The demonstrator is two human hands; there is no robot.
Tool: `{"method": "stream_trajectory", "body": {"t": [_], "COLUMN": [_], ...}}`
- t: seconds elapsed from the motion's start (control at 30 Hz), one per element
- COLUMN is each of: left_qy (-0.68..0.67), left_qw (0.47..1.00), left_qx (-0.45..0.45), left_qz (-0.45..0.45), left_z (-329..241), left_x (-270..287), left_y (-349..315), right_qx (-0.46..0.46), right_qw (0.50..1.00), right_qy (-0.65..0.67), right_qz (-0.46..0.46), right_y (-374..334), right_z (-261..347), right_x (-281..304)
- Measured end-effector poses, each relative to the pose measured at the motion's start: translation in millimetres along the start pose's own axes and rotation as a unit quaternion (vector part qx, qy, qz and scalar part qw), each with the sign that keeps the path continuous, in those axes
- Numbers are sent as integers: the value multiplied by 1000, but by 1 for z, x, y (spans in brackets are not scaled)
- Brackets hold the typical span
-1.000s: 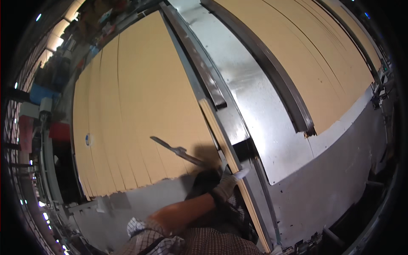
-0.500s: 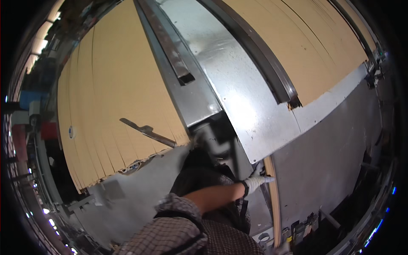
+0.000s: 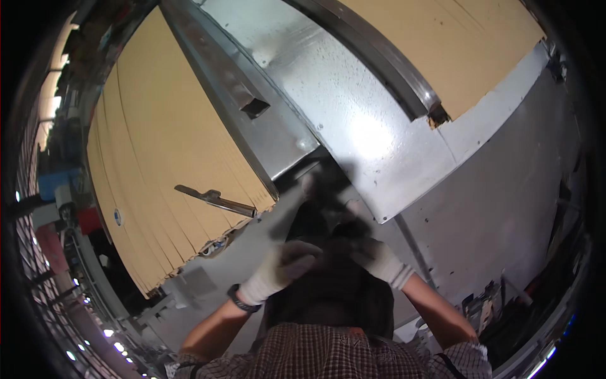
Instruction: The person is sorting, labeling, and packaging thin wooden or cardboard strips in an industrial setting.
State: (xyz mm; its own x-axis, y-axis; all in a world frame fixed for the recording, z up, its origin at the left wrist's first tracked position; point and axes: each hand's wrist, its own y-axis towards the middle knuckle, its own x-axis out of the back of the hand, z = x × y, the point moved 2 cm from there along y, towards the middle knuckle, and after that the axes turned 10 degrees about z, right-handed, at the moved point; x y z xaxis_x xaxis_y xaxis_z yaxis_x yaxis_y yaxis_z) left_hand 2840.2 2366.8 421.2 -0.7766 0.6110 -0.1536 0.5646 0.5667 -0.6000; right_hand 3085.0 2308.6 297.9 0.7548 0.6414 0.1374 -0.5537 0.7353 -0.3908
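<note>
My left hand (image 3: 281, 273), in a white glove with a dark band at the wrist, is raised in front of my body. Its fingers bend inward and are blurred. Beside it, to the right, my right hand (image 3: 382, 262) wears a white glove too, its fingertips smeared against dark clothing. Whether either hand holds anything cannot be made out. Ahead and to the left, a slim metal tool (image 3: 218, 201) with a flat blade-like end lies on the cardboard-covered surface (image 3: 158, 158), apart from both hands.
A shiny metal plate (image 3: 315, 76) spans the middle, its corner pointing toward me. Dark metal channels (image 3: 214, 60) run along it, another channel (image 3: 385, 60) farther right beside more cardboard (image 3: 454, 57). Grey floor (image 3: 480, 183) stretches to the right.
My left hand has come back from the wooden strip at the right to the front of my body. The right hand now shows plainly beside it. The strip has left the view.
</note>
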Motion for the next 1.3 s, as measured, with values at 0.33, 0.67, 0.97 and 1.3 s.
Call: {"method": "stream_trajectory", "body": {"t": [0.33, 0.67, 0.97, 1.3], "left_qy": [644, 632, 652, 606], "left_qw": [752, 746, 728, 776], "left_qx": [-139, -30, 2, 25], "left_qz": [-37, 209, 214, 171], "left_z": [-116, -110, -113, -114], "left_x": [165, 198, 204, 204], "left_y": [62, 118, 113, 107], "right_qx": [-57, -140, -98, -100], "right_qw": [963, 907, 921, 942], "right_qy": [259, 389, 360, 312], "right_qz": [-40, -78, -111, -80], "right_y": [170, 194, 188, 180], "right_z": [105, 116, 122, 113], "right_x": [-43, -59, -60, -63]}}
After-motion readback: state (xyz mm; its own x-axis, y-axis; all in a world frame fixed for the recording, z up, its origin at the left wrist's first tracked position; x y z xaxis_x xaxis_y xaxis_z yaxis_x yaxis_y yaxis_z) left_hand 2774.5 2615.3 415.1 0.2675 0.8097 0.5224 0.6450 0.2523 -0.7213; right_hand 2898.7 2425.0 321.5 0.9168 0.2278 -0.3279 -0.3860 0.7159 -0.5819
